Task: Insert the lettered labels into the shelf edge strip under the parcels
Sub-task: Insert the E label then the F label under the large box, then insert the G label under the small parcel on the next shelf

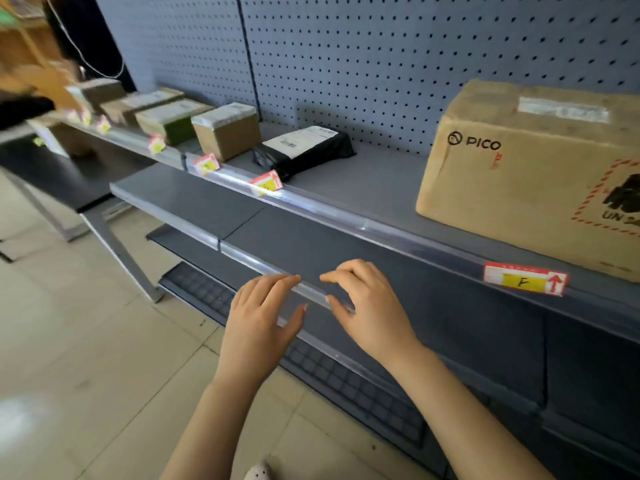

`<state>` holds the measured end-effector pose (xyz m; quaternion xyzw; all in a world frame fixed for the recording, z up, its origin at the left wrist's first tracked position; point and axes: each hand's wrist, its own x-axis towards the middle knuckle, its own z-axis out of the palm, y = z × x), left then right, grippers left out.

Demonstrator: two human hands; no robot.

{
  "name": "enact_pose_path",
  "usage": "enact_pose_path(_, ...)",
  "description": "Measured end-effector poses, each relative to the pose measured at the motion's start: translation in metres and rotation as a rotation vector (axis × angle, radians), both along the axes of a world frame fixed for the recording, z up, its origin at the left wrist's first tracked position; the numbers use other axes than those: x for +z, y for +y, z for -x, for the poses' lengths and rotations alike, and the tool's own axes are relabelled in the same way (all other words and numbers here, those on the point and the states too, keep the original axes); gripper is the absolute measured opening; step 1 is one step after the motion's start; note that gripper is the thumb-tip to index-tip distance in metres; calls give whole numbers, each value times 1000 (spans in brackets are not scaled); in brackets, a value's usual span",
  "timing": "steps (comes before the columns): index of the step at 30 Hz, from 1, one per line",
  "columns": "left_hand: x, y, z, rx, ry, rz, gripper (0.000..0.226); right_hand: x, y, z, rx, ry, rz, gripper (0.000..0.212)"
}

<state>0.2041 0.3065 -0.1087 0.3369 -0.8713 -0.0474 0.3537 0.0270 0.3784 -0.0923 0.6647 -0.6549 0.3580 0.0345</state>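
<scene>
Left hand and right hand, fingers loosely curled and holding nothing, are at the lower strip; label F sits in the upper strip, up-right of the fingers, under the PICO box.

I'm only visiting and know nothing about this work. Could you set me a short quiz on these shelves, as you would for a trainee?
1. True or false: the label under the PICO box reads F.
2. Which parcel lies nearest to the left of the PICO box? A) black bag B) green box C) red tube
3. Fill in: the left hand and right hand are at the clear strip of the ___ shelf (upper or lower).

Key: 1 true; 2 A; 3 lower.
</scene>
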Motion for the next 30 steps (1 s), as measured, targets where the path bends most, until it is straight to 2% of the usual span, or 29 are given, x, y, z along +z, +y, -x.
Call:
enact_pose_path(6, 5, -44, -87, 142, 108, -37, 35, 2, -73, -84, 145, -5, -28, 30)
enact_pose_path(11, 6, -107, -174, 220, 94, -90, 37, 7, -152, -171, 222, -30, -36, 35)
enact_pose_path(17, 22, -184, -272, 300, 110, -49, 35, 23, -241, -269, 268, -62, -21, 40)
enact_pose_path(30, 25, -314, -365, 457, 203, -102, 38, 25, -396, -363, 338, -67, -86, 40)
